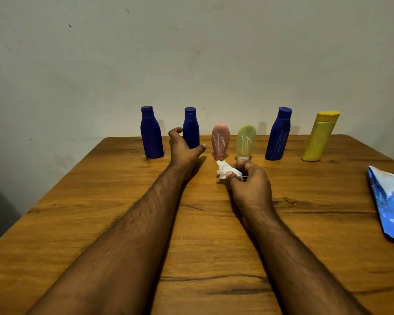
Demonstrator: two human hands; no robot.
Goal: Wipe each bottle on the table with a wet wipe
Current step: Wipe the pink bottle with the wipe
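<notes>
Several bottles stand in a row along the far edge of the wooden table (100,201): a blue bottle (151,133), a second blue bottle (191,126), a pink tube (220,140) with white scribbles, a green tube (245,142) with scribbles, a third blue bottle (279,135) with scribbles and a yellow bottle (321,137). My left hand (182,146) is open, fingers curved just in front of the second blue bottle. My right hand (248,180) pinches a crumpled white wet wipe (224,170) below the pink tube.
A blue and white wipe packet (389,201) lies at the table's right edge. A pale wall rises right behind the bottles.
</notes>
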